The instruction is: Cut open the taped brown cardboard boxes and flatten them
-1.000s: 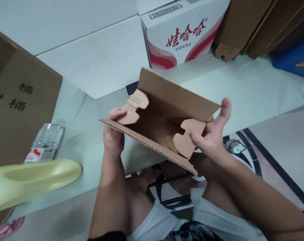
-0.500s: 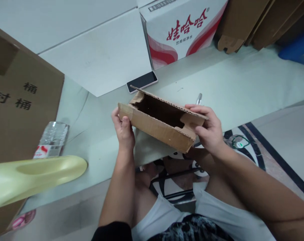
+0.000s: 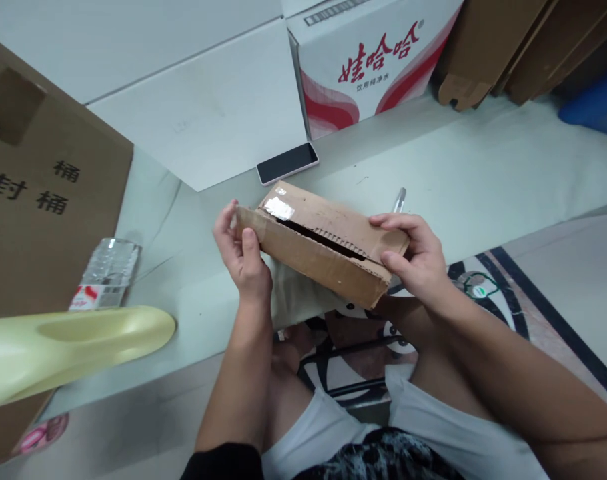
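Note:
Between my hands is a small brown cardboard box [image 3: 313,257], tilted above the table's front edge. Its top flap [image 3: 328,213] is folded most of the way over the opening and carries a torn white label patch; a narrow dark gap shows along the near side. My left hand [image 3: 248,257] grips the left end, thumb on the near wall and fingers behind. My right hand [image 3: 416,257] holds the right end, with the thumb on the flap's near corner and a finger along its top. The box's inside is mostly hidden.
On the pale green table [image 3: 193,267] lie a black-screened phone [image 3: 287,163] and a clear pen-like object [image 3: 399,200]. A clear bottle [image 3: 108,273] and a yellow curved object [image 3: 83,347] are at left. White cartons [image 3: 378,73] and a large brown box [image 3: 48,187] stand around.
The box's top flap has swung down toward me, from standing open to nearly covering the opening. Both hands still hold the box ends; the view has shifted slightly.

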A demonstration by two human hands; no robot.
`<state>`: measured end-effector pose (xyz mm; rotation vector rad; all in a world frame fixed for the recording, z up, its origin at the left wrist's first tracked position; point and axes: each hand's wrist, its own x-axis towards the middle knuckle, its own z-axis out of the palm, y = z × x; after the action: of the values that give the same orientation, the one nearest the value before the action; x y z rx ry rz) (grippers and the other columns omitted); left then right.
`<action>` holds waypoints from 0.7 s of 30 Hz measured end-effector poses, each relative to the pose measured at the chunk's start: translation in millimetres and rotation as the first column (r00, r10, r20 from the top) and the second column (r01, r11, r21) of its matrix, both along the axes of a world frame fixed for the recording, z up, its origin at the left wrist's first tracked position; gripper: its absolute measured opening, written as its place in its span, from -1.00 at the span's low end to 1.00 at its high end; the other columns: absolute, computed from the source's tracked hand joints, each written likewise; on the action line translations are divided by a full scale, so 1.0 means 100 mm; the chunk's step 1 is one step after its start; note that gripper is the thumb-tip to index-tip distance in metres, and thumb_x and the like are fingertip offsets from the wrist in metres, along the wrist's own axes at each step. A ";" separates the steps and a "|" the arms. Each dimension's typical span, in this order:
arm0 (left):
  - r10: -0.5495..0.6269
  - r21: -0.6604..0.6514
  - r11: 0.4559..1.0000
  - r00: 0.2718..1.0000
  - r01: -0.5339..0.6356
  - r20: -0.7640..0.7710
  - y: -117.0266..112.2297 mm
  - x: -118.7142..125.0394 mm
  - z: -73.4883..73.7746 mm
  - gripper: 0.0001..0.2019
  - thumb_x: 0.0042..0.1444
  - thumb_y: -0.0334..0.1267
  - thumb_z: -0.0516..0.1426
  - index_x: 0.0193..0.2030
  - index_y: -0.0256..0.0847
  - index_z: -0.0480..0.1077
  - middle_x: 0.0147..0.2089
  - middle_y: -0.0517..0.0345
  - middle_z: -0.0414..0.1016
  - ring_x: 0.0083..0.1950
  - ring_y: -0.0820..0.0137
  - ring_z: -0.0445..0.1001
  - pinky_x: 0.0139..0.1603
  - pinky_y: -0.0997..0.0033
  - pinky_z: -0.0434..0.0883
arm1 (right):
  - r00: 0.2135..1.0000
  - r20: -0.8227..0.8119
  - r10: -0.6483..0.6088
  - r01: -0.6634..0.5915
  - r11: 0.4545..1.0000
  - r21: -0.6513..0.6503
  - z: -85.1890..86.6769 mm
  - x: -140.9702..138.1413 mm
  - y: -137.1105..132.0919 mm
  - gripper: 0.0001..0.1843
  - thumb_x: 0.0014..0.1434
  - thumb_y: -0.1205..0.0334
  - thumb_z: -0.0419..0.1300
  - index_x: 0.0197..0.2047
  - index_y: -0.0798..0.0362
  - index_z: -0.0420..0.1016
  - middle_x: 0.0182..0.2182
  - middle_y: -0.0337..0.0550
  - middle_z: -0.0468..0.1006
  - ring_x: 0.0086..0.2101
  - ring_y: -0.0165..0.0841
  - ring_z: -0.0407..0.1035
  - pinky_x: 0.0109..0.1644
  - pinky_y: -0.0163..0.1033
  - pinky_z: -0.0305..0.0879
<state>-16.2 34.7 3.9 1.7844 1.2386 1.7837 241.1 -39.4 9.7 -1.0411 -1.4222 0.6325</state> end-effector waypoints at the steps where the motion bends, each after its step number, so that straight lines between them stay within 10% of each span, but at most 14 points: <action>1: -0.009 -0.025 1.000 0.999 0.010 0.037 0.00 0.02 0.01 -0.54 0.35 0.13 0.05 0.27 -0.03 0.29 0.30 -0.01 0.34 0.28 0.19 0.44 0.40 0.06 0.33 | 1.000 -0.023 0.012 -0.013 1.000 -0.022 -0.01 0.00 0.00 -0.67 0.22 -0.03 0.29 -0.01 -0.10 0.45 -0.01 -0.10 0.61 0.04 -0.16 0.50 0.13 0.01 0.44; 12: -0.028 0.038 0.999 0.988 0.034 -0.151 -0.05 0.09 0.19 -0.72 0.36 -0.25 0.05 -0.16 -0.09 0.62 -0.01 0.08 0.55 0.11 0.25 0.50 0.32 0.09 0.36 | 0.998 -0.049 0.049 -0.051 0.997 -0.053 -0.13 0.00 0.04 -0.65 0.22 -0.17 0.25 -0.09 -0.12 0.48 0.06 -0.11 0.56 0.07 -0.09 0.45 0.11 0.06 0.40; 21: -0.040 0.047 0.998 0.973 0.052 -0.227 -0.05 0.02 0.13 -0.66 0.33 -0.05 0.08 0.01 -0.09 0.63 0.10 0.01 0.48 0.17 0.19 0.46 0.36 0.04 0.34 | 0.989 -0.097 0.111 -0.115 0.992 -0.044 -0.15 0.04 0.06 -0.65 0.20 -0.15 0.32 -0.07 -0.14 0.49 0.07 -0.14 0.55 0.10 -0.12 0.44 0.20 0.05 0.36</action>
<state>-14.1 30.1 17.0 2.0767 1.2304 1.6374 245.5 -33.8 -5.4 -0.9612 -1.3962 0.7927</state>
